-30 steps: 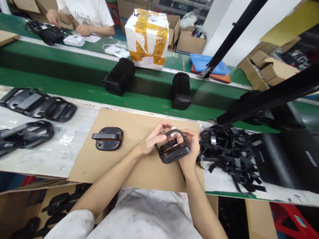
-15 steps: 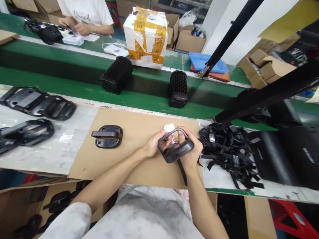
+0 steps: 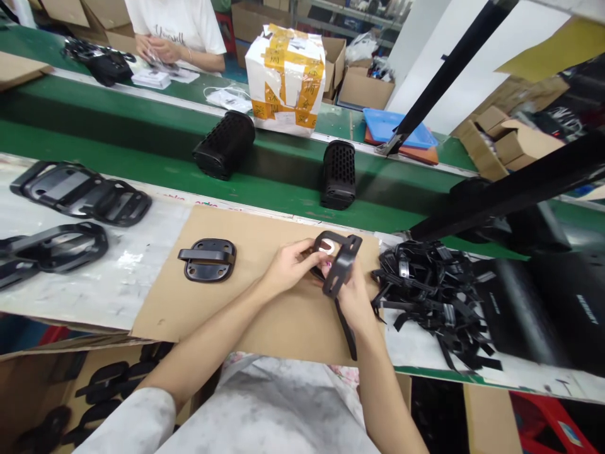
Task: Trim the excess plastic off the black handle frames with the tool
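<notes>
Both of my hands work over the cardboard sheet [image 3: 265, 334] on a black plastic bracket [image 3: 343, 261] with slots in its plate. My right hand [image 3: 354, 296] grips it from the right, some fingers hidden behind it. From the left, my left hand [image 3: 293, 263] pinches at its edge with thumb and fingers. A black strap [image 3: 347, 333] hangs below the bracket beside my right wrist; where it starts is hidden. Behind the bracket shows a small white object [image 3: 326, 246]. Another black bracket [image 3: 208, 260] lies on the cardboard at the left.
Black straps with buckles [image 3: 430, 290] lie piled at right. More black brackets [image 3: 85, 189] rest at left. Two perforated black cases [image 3: 338, 173] stand on the green surface ahead. A black post [image 3: 449, 82] slants across the right. Opposite, a person [image 3: 177, 31] handles something beside a taped box [image 3: 286, 82].
The bracket has turned in my hands, so its slotted plate now stands steeply instead of lying low. My left fingers have shifted along its left side. The view has moved slightly.
</notes>
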